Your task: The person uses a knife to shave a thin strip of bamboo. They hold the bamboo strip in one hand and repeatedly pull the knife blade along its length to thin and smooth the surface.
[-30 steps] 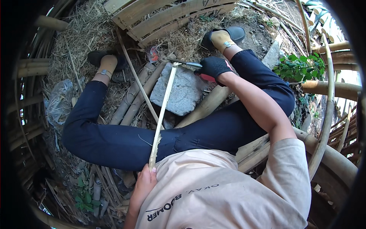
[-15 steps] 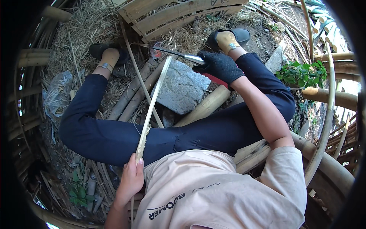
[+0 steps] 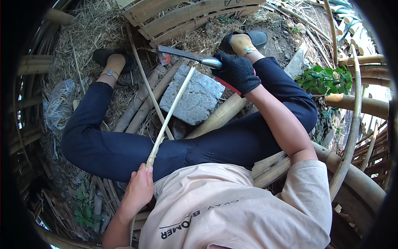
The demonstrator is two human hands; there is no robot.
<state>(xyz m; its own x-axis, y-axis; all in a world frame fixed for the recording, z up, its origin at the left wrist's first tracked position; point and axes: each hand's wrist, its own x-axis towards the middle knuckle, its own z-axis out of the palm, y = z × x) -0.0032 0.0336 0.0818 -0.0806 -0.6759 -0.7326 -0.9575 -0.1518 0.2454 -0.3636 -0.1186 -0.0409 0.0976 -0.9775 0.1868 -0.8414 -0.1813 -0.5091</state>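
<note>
My bare left hand [image 3: 139, 191], closed, grips the lower part of a pale split bamboo strip [image 3: 170, 114]. The strip slants up over my thigh, and its far end lies over a grey stone block [image 3: 192, 96]; loose fibres stick out near my fingers. My right hand [image 3: 239, 74], in a black glove, is wrapped round the handle of a large knife [image 3: 180, 52], with some red showing below the palm. Its blade points left, just beyond the strip's far end. A gap between blade and strip is too small to judge.
Bamboo poles [image 3: 224, 117] lie beside the stone and under my legs. A slatted wooden crate [image 3: 178, 18] stands ahead, with dry straw [image 3: 78, 45] around it. A crumpled clear plastic bag [image 3: 60, 101] lies at left, a leafy plant [image 3: 325, 80] at right.
The knife blade has turned so its flat side shows more. The strip's far end has shifted right and slightly down. My left hand has moved a little left and down.
</note>
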